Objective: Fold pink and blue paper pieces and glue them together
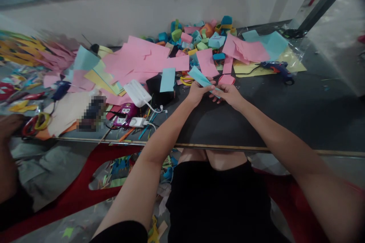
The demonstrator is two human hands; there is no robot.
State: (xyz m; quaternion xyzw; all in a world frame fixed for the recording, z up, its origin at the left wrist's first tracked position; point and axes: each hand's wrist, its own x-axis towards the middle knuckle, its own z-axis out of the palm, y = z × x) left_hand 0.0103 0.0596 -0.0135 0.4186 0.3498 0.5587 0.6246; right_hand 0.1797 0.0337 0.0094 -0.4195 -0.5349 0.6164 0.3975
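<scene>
My left hand [197, 92] and my right hand [228, 93] meet over the dark table [256, 121], both pinched on a light blue paper strip [199, 76] that slants up to the left. Another light blue rectangle [167, 79] leans on a black object [159, 89] just left of my hands. Pink sheets [142, 60] lie spread behind them.
A heap of folded coloured paper pieces [199, 34] sits at the back by the wall. A blue glue gun [278, 69] lies at the right, a white power adapter [137, 92] and red-yellow scissors [35, 123] at the left. Another person's hand [10, 125] shows at the far left.
</scene>
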